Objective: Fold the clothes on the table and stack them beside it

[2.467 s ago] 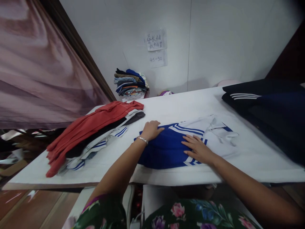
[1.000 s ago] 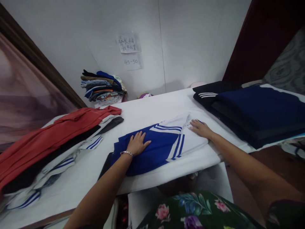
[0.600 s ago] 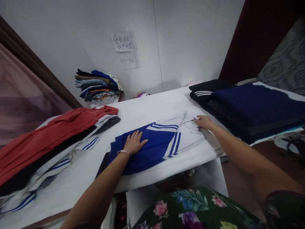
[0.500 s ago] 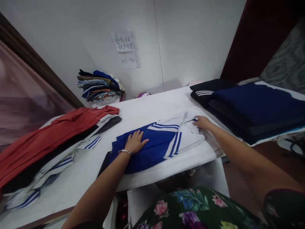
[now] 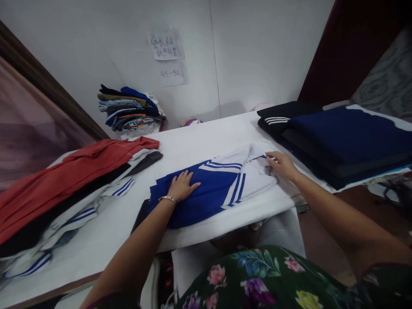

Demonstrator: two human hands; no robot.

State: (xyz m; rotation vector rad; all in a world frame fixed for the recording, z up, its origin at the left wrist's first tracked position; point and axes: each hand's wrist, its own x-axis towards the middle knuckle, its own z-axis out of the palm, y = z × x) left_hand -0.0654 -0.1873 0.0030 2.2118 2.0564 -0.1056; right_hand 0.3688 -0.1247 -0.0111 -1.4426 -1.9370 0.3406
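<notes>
A blue and white jacket (image 5: 206, 189) with striped bands lies flat on the white table, its white end to the right. My left hand (image 5: 182, 185) rests palm down on the blue part, fingers spread; a bracelet circles the wrist. At the white collar end, my right hand (image 5: 281, 164) is beside the edge with thumb and fingers slightly apart. Its fingertips are right at the collar, where a small dark blue strip shows. A black cloth edge peeks out under the left end of the jacket.
At left, a red garment (image 5: 83, 167) tops a layered pile with striped white sleeves. Folded dark clothes (image 5: 350, 137) are stacked at right. A mixed stack of folded clothes (image 5: 130, 110) stands at the back by the wall, below paper notes (image 5: 167, 45). The table's front edge is close to my body.
My right hand has loosened from the collar and drawn back slightly to the right. The left hand stays on the blue part. The view has tilted a little.
</notes>
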